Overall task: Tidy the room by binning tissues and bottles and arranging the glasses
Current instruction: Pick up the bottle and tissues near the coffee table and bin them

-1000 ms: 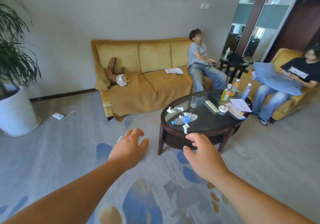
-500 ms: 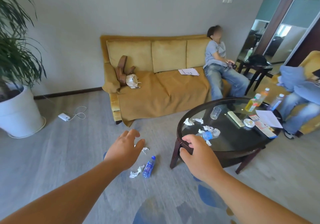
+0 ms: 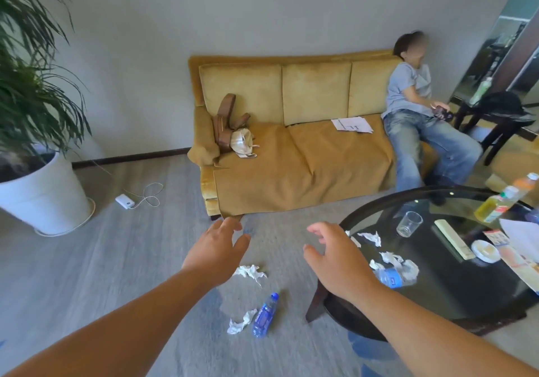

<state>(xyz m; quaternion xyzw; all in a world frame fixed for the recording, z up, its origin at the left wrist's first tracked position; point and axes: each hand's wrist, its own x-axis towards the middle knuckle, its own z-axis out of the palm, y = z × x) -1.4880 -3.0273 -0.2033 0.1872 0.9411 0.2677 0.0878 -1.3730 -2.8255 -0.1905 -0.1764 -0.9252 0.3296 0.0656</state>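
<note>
Approach step: both hands, left point(image 3: 215, 251) and right point(image 3: 338, 263), spread and empty; tissue point(image 3: 249, 271) just below left fingertips point(image 3: 233, 226), needs a downward reach.

Tissues point(image 3: 249, 271) – five (two on floor); bottles point(image 3: 264, 315) – four; glass point(image 3: 409, 224) – one.

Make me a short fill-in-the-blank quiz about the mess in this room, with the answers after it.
1. The blue bottle lies on the ____.
2. The drinking glass stands on the round ____ table.
3. Both the left hand and the right hand are ____, holding nothing.
4. The papers lie on the ____.

Answers: floor; glass-topped; open; sofa
</note>
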